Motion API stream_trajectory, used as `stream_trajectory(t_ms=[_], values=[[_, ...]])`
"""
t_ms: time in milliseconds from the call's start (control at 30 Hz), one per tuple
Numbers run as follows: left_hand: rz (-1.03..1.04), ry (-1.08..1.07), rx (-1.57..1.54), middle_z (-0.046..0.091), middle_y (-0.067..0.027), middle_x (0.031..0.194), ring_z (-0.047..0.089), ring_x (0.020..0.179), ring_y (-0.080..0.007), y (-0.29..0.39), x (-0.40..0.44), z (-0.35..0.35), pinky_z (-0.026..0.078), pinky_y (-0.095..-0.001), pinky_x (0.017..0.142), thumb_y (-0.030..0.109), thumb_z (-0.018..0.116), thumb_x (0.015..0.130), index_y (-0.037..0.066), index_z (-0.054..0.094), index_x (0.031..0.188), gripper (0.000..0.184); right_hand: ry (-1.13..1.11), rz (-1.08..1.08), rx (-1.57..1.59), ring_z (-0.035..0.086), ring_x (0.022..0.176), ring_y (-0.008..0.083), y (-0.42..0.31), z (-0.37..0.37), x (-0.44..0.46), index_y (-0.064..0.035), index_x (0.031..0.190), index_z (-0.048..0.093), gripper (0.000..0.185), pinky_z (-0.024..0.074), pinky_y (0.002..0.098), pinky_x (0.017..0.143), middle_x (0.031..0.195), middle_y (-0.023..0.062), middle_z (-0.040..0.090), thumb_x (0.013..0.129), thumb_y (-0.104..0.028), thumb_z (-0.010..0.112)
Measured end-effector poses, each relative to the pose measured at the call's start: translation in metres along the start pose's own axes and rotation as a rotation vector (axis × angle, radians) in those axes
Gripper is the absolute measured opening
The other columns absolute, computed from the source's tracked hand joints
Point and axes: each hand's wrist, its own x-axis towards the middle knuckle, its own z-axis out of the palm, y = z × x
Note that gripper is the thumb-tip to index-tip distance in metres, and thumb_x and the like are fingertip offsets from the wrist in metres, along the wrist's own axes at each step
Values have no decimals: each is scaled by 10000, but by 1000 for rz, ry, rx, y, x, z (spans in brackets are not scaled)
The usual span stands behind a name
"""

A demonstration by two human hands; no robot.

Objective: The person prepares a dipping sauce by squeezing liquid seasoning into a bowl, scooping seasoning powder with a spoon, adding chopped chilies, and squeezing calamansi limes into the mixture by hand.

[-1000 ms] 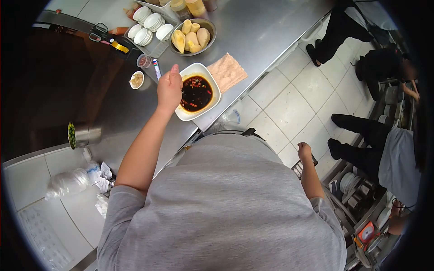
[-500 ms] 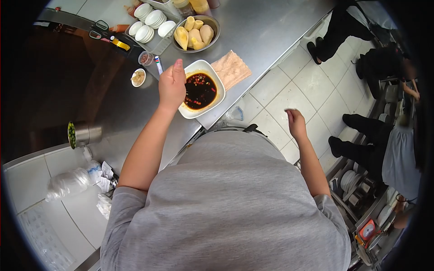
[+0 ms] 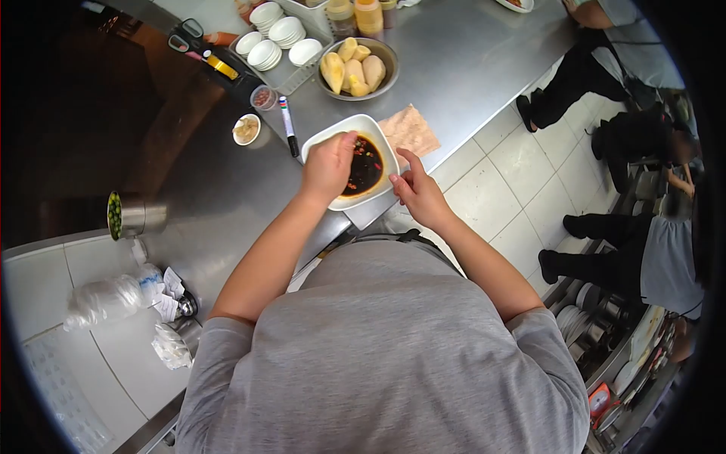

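A squarish white bowl holds dark brown sauce with red and green bits floating in it. Over its left side is my left hand, closed, thumb uppermost; what its fingers grip, if anything, is hidden. My right hand is at the bowl's right rim, index finger and thumb apart, with the thumb tip close to or touching the rim. Just beyond the bowl lies a pinkish-tan cloth. A capped marker rests to the left of the bowl.
On the steel counter are a metal bowl of peeled yellow pieces, a basket with stacked white dishes, a small white cup and scissors. A metal pot stands left. Co-workers are at right.
My right hand has come in from the right to the bowl's rim. My left hand has turned inward over the sauce. The view has shifted slightly.
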Motion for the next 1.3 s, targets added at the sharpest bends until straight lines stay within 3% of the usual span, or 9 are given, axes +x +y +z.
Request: stream_trajectory(t_ms=[167, 433, 567, 633, 700, 733, 833, 967, 1300], values=[[141, -63, 46, 635, -167, 760, 610, 699, -365, -6, -5, -4, 473, -454, 618, 276, 499, 944, 48, 630, 831, 286, 4, 35, 48, 555, 612, 162, -6, 4, 2, -54, 1353, 333, 460, 447, 297, 596, 680, 83, 561, 961, -222, 504], [-24, -157, 168, 657, -150, 816, 632, 731, -336, 2, -2, -24, 493, -397, 625, 286, 499, 946, 49, 652, 877, 291, 97, -42, -101, 546, 604, 148, -17, -20, 23, -55, 1331, 376, 422, 440, 288, 580, 665, 63, 564, 969, -242, 488], [19, -14, 77, 598, -153, 691, 557, 627, -364, 18, 6, -29, 442, -385, 566, 262, 509, 949, 17, 596, 801, 298, -61, -58, -87, 541, 578, 149, -11, -20, 32, -52, 1332, 374, 431, 435, 293, 552, 663, 70, 576, 968, -251, 492], [56, 90, 38, 528, -104, 609, 510, 549, -277, 20, 8, -24, 401, -354, 535, 264, 488, 969, 7, 546, 785, 321, -179, 31, -63, 542, 551, 143, -17, -19, 33, -56, 1364, 323, 469, 441, 290, 526, 660, 80, 580, 962, -224, 499], [-135, 238, -195, 462, -28, 578, 453, 524, -141, 24, 10, -21, 366, -306, 511, 286, 449, 993, 8, 501, 758, 368, -282, 78, -21, 543, 524, 136, -18, -16, 33, -57, 1394, 258, 513, 448, 289, 499, 653, 85, 577, 957, -179, 498], [-221, 281, -284, 415, -103, 598, 398, 561, -188, 27, 11, -22, 385, -324, 552, 327, 455, 987, 3, 484, 747, 405, -318, 65, 34, 551, 524, 137, -15, -15, 36, -54, 1407, 220, 533, 457, 288, 493, 657, 88, 578, 944, -113, 477], [-286, 340, -458, 415, -89, 589, 402, 571, -136, 27, 12, -29, 387, -325, 552, 304, 462, 987, -16, 486, 756, 395, -338, 50, 61, 552, 520, 143, -10, -13, 43, -47, 1405, 225, 534, 459, 291, 488, 665, 93, 580, 927, -78, 462], [-288, 447, -81, 409, -89, 550, 373, 531, -150, 31, 5, -26, 372, -335, 512, 292, 459, 988, -16, 492, 723, 409, -412, 29, 2, 561, 529, 149, -8, -12, 54, -46, 1403, 226, 543, 463, 292, 486, 686, 101, 586, 913, -61, 459], [-451, 593, -140, 413, -92, 553, 362, 533, -158, 12, -18, -28, 370, -334, 514, 291, 459, 987, -14, 499, 725, 404, -534, 36, 37, 585, 550, 154, -19, 20, 65, -21, 1396, 224, 539, 467, 289, 485, 701, 102, 586, 919, -77, 471]])
